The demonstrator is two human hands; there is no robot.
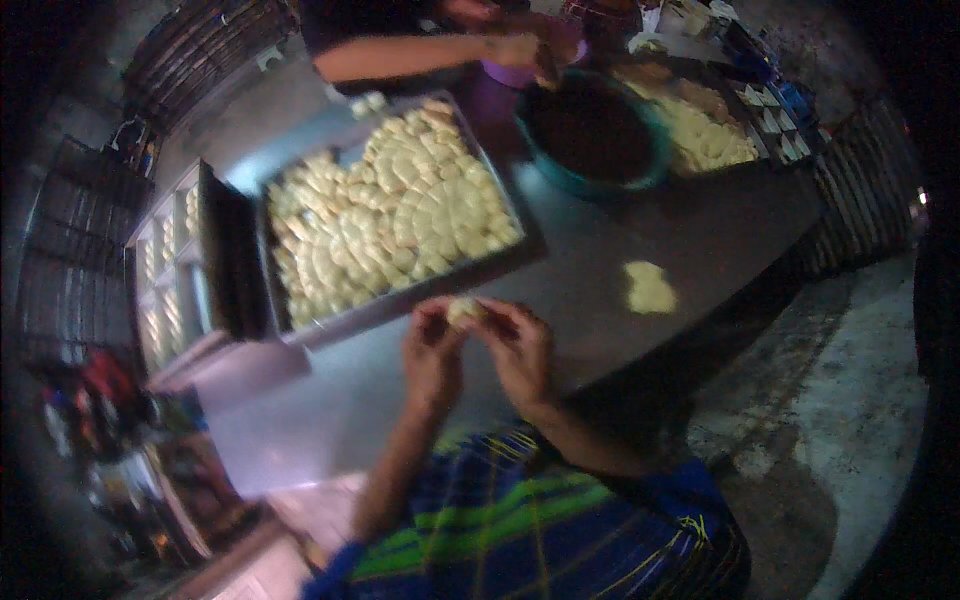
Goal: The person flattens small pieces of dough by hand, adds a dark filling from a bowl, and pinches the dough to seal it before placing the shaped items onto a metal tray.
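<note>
Between my two hands, just over the table's near side, is a small pale piece of dough [464, 312]. The fingers of my left hand [434, 345] pinch it from one side, and those of my right hand [518, 345] from the other. Right beyond my hands lies a large metal tray [405, 297] packed with rows of small pale dough pieces [400, 205]. To the right, a flat irregular patch of dough [650, 288] rests on the dark table top. Whether the held piece has a filling cannot be seen.
Across the table [690, 225], a person's arm [420, 57] reaches toward a teal basin [655, 165] of dark filling, beside a purple container [510, 70]. More dough [715, 140] lies at the far right. Tray racks [165, 250] stand at left; the table's edge curves along the right.
</note>
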